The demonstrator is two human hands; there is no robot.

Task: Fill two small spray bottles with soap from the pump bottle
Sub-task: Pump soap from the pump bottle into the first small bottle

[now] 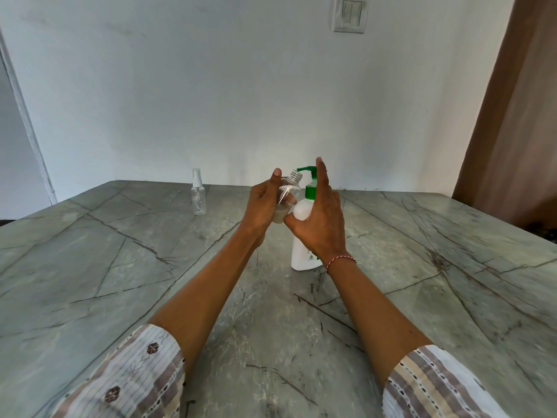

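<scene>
Currently: grey-green marble table fills the lower two thirds of the frame, pale wall above it, brown curtain down the right edge, light switch at top centre. Both forearms come up from the bottom edge in striped sleeves.

White pump bottle stands upright on the table just right of centre, green pump head with nozzle pointing left. Right hand is wrapped over its shoulder, thumb low against the body, index finger straight up beside the pump head; the other fingers are hidden behind the bottle. Red-and-white thread on that wrist.

Left hand grips an uncapped clear spray bottle, fingers curled round it, thumb up along its side. Bottle is tilted, threaded neck just under the nozzle, some pale liquid at its base.

Second clear spray bottle, cap on, stands upright left of centre near the table's far edge, well apart from the hands.
</scene>
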